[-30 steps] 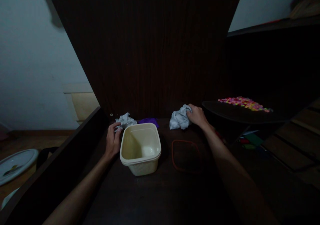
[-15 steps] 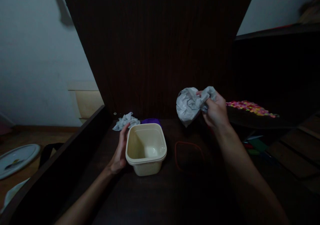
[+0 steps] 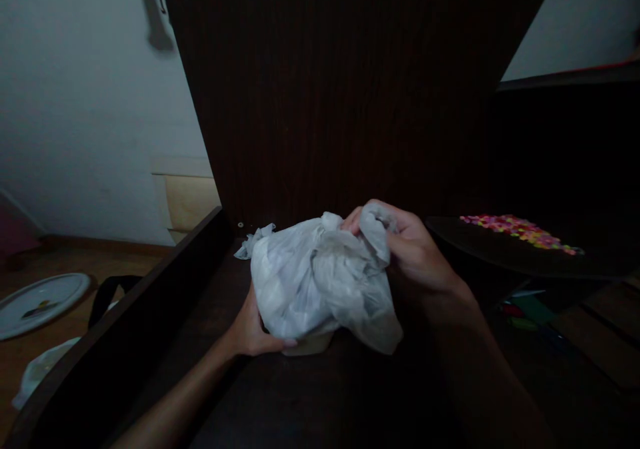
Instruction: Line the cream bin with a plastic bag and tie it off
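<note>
A whitish, crumpled plastic bag (image 3: 300, 276) is spread over the mouth of the cream plastic container (image 3: 310, 346), hiding all but a strip of its lower front. My right hand (image 3: 413, 249) pinches a gathered part of the bag above the container's right side. Loose folds of it hang down at the right. Around the container's left side my left hand (image 3: 255, 329) is closed, its thumb at the front just below the bag's edge. The fingers behind are hidden.
Another crumpled bag (image 3: 254, 241) lies behind at the left. A dark raised edge (image 3: 150, 316) borders the left, and a tall dark panel (image 3: 330, 102) stands behind. Multicoloured small beads or flowers (image 3: 520, 232) sit on a shelf at right.
My right hand has brought the bag left and down over the container, covering its opening. My left hand has closed on the container's side. The view has shifted slightly.
</note>
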A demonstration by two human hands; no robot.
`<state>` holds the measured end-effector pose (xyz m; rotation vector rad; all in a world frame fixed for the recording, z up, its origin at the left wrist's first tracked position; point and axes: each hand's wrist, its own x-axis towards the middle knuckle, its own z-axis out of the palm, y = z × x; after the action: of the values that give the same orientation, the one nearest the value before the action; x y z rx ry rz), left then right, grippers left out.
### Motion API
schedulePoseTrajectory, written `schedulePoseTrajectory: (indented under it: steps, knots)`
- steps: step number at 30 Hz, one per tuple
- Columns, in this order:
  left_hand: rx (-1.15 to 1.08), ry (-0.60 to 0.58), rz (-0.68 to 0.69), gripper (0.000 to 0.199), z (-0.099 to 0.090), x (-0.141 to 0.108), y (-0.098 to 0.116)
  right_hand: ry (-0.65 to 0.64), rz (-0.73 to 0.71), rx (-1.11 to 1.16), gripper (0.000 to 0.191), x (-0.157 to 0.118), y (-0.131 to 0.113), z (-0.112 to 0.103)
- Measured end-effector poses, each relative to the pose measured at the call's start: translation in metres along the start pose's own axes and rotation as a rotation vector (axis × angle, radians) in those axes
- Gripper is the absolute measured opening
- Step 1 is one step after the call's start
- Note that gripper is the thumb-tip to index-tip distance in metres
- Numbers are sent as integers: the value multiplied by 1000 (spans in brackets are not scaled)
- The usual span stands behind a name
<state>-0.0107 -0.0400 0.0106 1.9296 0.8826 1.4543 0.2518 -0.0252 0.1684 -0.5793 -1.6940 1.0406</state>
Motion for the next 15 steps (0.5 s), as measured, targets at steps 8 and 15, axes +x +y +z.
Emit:
schedulePoseTrajectory:
  steps: [8, 15]
  knots:
    - [-114, -41, 79, 130, 9, 6, 10, -205, 135, -304, 9, 9, 21, -11]
    - [30, -99, 170, 99, 3, 8, 11, -178, 179, -288, 11, 5, 22, -13]
